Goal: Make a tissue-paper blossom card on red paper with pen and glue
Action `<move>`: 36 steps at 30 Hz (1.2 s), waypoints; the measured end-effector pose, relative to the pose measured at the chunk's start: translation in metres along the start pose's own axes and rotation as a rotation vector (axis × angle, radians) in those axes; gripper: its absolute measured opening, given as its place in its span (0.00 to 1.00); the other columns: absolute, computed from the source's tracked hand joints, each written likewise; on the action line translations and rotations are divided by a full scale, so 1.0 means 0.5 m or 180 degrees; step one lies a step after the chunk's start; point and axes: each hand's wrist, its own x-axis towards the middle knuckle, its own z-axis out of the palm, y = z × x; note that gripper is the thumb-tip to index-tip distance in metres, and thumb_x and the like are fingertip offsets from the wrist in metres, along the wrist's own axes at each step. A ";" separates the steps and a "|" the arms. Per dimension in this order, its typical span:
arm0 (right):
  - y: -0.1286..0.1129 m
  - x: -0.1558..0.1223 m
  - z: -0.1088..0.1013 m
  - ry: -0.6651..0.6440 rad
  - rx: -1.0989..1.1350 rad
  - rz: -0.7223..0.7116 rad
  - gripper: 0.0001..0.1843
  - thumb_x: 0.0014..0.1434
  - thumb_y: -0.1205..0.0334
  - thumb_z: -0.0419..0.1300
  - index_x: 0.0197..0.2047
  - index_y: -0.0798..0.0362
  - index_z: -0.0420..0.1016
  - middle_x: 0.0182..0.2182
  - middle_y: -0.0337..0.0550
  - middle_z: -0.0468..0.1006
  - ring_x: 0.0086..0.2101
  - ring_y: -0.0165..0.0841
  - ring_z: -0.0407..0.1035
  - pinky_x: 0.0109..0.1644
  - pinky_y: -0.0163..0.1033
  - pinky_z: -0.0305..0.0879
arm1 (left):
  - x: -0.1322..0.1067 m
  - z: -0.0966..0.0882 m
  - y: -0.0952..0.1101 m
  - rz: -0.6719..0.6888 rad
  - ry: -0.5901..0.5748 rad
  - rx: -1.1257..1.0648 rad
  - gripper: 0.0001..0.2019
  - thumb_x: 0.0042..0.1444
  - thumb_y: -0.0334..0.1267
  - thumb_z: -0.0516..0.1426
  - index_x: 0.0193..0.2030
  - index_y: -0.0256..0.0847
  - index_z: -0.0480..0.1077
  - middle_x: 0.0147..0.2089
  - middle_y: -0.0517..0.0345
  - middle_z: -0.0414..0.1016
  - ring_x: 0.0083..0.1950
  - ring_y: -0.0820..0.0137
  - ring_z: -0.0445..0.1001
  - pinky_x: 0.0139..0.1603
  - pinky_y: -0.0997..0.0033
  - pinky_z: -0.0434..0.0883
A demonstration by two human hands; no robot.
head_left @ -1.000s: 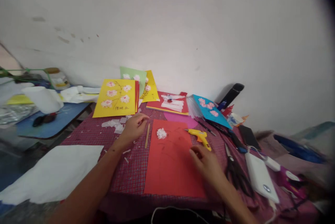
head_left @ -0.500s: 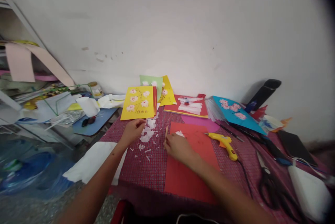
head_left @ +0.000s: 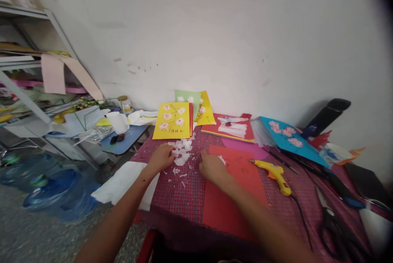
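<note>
My left hand (head_left: 161,158) is at the left of the torn white paper scraps (head_left: 182,159), its fingers drawn together at the scraps' edge. Whatever they may pinch is too small to make out. Over the left edge of a red sheet of paper (head_left: 233,209) is my right hand (head_left: 212,168), fingers curled together; what they hold, if anything, is hidden. A small white paper flower (head_left: 221,159) shows on the red sheet just beyond that hand. Beside the sheet lies a yellow hot glue gun (head_left: 274,175), its nozzle over the sheet's right edge.
Yellow flower cards (head_left: 172,121) stand at the back, with a red pad (head_left: 229,127) and a blue flower card (head_left: 291,140) to their right. Black scissors (head_left: 333,222) lie front right. White paper (head_left: 125,183) covers the table's left edge. Water jugs (head_left: 55,189) stand on the floor.
The view has turned left, so things sit further right. My left hand has drawn slightly nearer to me beside the scraps. A thin tan stick at my right fingers no longer shows.
</note>
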 end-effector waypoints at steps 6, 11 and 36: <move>0.029 -0.093 -0.032 0.0229 0.0544 -0.0346 0.16 0.60 0.72 0.51 0.43 0.54 0.79 0.40 0.49 0.82 0.42 0.37 0.75 0.47 0.37 0.66 | 0.012 0.016 -0.002 -0.0098 0.0077 -0.0114 0.09 0.59 0.33 0.53 0.32 0.39 0.74 0.39 0.46 0.76 0.45 0.58 0.74 0.50 0.58 0.68; 0.087 -0.188 0.001 0.0793 0.1371 -0.0410 0.19 0.56 0.70 0.54 0.49 0.53 0.76 0.35 0.46 0.78 0.36 0.38 0.73 0.42 0.40 0.68 | 0.015 0.004 -0.010 -0.0375 0.0319 -0.0522 0.08 0.58 0.34 0.53 0.31 0.40 0.72 0.38 0.49 0.76 0.43 0.60 0.73 0.47 0.60 0.67; 0.065 -0.299 -0.035 0.1836 0.3976 0.0274 0.12 0.67 0.54 0.59 0.44 0.52 0.79 0.29 0.40 0.79 0.22 0.29 0.71 0.27 0.36 0.72 | -0.099 0.055 0.310 -0.1303 -0.1006 -0.4542 0.07 0.50 0.40 0.62 0.31 0.41 0.70 0.25 0.56 0.75 0.25 0.72 0.73 0.24 0.74 0.65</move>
